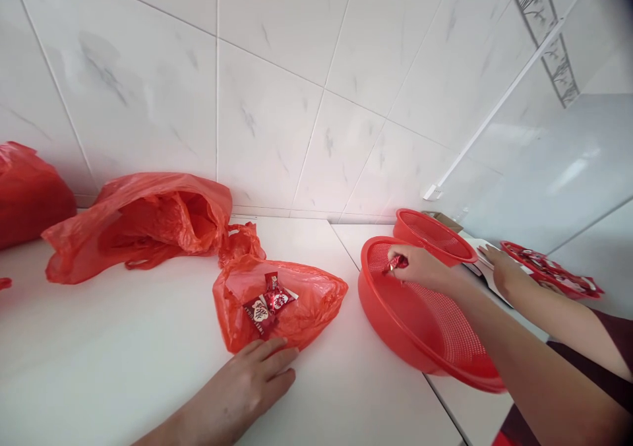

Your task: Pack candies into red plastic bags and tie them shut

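Observation:
My left hand [250, 379] lies at the near edge of a spread red plastic bag [311, 301], its fingers stretched out, a little apart and touching the rim. Inside the bag are a few small red packets [260, 311] with white print. My right hand [420, 269] is over a deep red perforated basket [395, 334], just inside its left wall. Its fingers are closed on a small shiny red packet [397, 262]. The part of the basket's interior that shows is bare red plastic; my forearm hides some of it.
Crumpled red bags [163, 215] stand along the tiled wall on the left. Behind the deep basket is another red basket [430, 228]. A co-worker's hand [504, 271] reaches in at right, near a red tray [548, 264] of packets. A seam [442, 403] divides the white tables.

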The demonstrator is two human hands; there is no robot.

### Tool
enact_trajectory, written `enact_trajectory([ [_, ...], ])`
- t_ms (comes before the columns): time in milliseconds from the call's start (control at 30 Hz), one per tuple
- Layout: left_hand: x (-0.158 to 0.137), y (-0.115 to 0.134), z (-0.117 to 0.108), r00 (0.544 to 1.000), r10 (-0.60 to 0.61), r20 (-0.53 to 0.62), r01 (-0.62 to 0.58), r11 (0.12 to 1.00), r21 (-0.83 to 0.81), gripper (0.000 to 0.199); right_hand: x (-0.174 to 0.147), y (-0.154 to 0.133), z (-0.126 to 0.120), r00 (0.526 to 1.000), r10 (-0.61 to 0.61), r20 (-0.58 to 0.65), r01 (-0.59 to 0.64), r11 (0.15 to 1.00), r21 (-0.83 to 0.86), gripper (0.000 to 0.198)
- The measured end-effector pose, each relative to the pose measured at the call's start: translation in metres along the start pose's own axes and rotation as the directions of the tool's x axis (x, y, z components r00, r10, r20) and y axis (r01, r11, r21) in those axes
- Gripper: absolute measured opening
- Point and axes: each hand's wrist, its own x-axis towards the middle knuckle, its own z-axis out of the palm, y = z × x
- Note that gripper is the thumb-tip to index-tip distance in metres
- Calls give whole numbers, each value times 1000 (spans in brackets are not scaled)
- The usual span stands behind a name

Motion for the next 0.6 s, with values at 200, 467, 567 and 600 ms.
enact_trajectory([
  [200,-2,0,5,999,6,39,-6,1000,8,20,2,-56,17,971,-196,138,180,976,119,5],
  [467,-5,-1,5,996,4,93,-1,999,-39,24,14,-77,31,935,-278,220,259,960,109,51],
  [567,-5,0,5,995,4,102,5,996,-87,23,3,-50,9,967,-140,212,142,990,2,37],
  [600,-5,-1,6,995,1,105,9,995,-97,23,-3,-37,4,979,-82,185,90,995,-32,35],
])
